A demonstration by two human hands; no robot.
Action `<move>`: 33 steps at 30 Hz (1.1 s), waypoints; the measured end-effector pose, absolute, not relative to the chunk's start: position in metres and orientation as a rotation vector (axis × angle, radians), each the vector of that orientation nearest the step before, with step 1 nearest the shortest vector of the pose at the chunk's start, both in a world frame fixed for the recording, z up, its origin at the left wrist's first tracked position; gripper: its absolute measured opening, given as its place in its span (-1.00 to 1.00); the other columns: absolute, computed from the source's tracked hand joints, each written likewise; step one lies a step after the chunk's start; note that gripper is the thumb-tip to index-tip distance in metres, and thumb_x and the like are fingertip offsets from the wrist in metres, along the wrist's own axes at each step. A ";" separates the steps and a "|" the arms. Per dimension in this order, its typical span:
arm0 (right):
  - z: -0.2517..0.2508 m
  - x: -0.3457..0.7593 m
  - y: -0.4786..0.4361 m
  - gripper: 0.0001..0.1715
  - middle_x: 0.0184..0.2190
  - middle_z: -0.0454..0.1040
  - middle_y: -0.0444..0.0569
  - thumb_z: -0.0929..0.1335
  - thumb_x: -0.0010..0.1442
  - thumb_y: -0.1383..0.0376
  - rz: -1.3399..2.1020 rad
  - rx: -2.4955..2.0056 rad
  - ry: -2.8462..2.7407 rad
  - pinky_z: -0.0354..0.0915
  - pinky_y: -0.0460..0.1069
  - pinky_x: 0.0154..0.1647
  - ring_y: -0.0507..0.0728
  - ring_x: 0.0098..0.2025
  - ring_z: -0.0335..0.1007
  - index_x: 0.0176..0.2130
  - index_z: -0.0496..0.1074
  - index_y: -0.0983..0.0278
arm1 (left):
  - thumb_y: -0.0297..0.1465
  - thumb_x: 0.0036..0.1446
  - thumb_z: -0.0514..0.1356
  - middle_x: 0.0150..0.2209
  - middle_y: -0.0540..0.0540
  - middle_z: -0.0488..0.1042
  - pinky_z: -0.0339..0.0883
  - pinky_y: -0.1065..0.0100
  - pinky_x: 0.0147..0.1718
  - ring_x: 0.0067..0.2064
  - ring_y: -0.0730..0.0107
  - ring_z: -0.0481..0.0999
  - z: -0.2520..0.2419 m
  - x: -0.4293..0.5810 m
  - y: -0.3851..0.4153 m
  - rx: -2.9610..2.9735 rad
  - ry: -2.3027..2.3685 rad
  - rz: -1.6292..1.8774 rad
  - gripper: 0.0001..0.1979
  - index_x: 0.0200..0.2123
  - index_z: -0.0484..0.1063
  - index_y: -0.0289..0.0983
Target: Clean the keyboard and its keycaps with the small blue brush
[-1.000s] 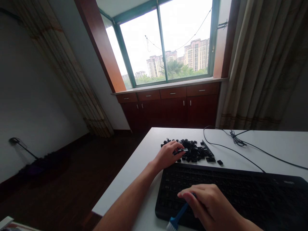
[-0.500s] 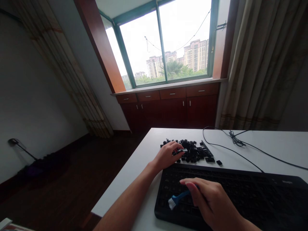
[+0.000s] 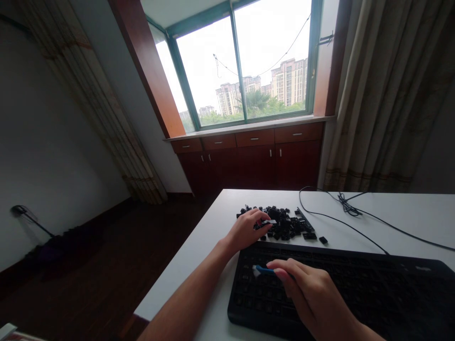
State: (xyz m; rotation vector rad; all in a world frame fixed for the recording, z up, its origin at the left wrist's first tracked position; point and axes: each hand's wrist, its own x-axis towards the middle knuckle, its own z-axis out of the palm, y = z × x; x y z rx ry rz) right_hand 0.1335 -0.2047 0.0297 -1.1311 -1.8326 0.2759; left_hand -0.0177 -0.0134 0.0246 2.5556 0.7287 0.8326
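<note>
My right hand (image 3: 313, 289) is closed around a small blue brush (image 3: 266, 270), whose white bristles point left, over the left part of a black keyboard (image 3: 256, 310). The keyboard's keycaps are off across the area I can see. Behind the keyboard, my left hand (image 3: 249, 225) rests at the left side of a pile of loose black keycaps (image 3: 284, 222). Between its thumb and fingers sits a small flat pale piece (image 3: 269, 221); its exact kind is unclear. The fingers partly cover that piece.
A white table (image 3: 199, 265) carries everything, with its left edge dropping to a dark floor. A black cable (image 3: 346, 206) loops behind the keyboard, and one loose keycap (image 3: 323, 240) lies apart from the pile. Beyond stand a wooden cabinet (image 3: 241, 163) and a window.
The brush has moved up across the keyboard, away from me, and turned from slanting down to nearly level. My left hand has hardly moved.
</note>
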 end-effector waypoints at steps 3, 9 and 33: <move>0.031 0.134 -0.205 -0.76 -0.24 0.59 -0.17 0.20 0.46 0.31 0.288 -1.107 -1.846 0.35 -0.18 -0.33 -0.04 -0.38 0.51 -0.04 0.43 0.15 | -0.23 0.27 0.24 -0.19 -0.03 0.50 0.36 0.36 -0.18 -0.24 0.41 0.48 0.024 -0.018 -0.013 2.557 0.731 0.825 -0.81 -0.13 0.51 -0.18; 0.034 0.135 -0.207 -0.71 -0.43 0.48 -0.16 0.15 0.48 0.27 0.289 -1.111 -1.859 0.24 -0.16 -0.45 -0.04 -0.51 0.36 -0.20 0.39 0.21 | -0.23 0.27 0.23 -0.18 -0.04 0.51 0.36 0.36 -0.18 -0.24 0.41 0.48 0.025 -0.018 -0.013 2.558 0.721 0.826 -0.81 -0.12 0.51 -0.18; 0.038 0.135 -0.207 -0.77 -0.45 0.48 -0.07 0.20 0.41 0.32 0.362 -0.921 -1.939 0.27 -0.12 -0.40 0.00 -0.47 0.40 -0.25 0.39 0.26 | -0.22 0.29 0.20 -0.18 -0.07 0.51 0.39 0.34 -0.16 -0.21 0.37 0.48 0.025 -0.017 -0.013 2.573 0.725 0.823 -0.79 -0.13 0.52 -0.20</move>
